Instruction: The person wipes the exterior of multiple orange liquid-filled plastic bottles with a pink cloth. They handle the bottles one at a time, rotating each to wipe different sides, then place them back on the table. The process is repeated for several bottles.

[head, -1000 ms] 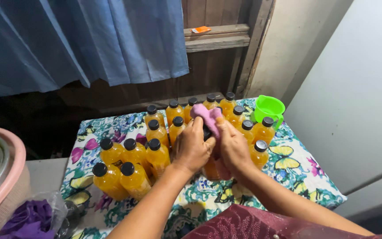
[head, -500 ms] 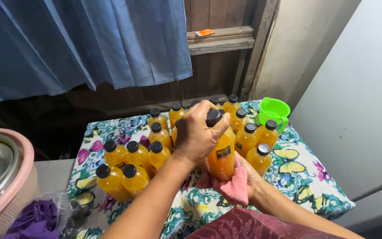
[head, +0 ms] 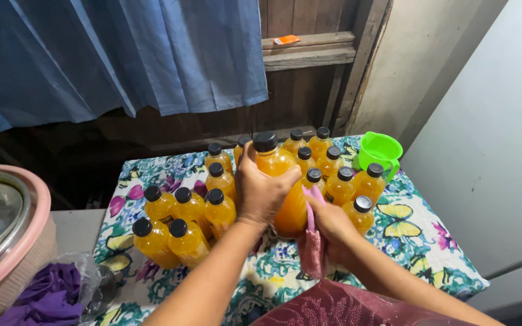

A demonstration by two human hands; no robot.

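Observation:
My left hand [head: 263, 192] grips an orange-filled bottle with a black cap [head: 277, 164], lifted a little above the table among the others. My right hand [head: 331, 224] holds a pink cloth [head: 313, 246] against the lower right side of that bottle. Several more capped orange bottles stand around it: one group at the left [head: 176, 226] and one group at the back right [head: 339, 175]. All stand on a table covered by a floral cloth [head: 418, 241].
A green plastic jug [head: 380, 151] stands at the table's back right corner. A pink basin with a metal lid [head: 1, 235] and a purple cloth in a bag [head: 49, 290] are at the left. A blue curtain [head: 122, 54] hangs behind.
The pink cloth has moved from the bottle's top down to its lower side in my right hand. My left hand now holds the bottle higher and closer to me.

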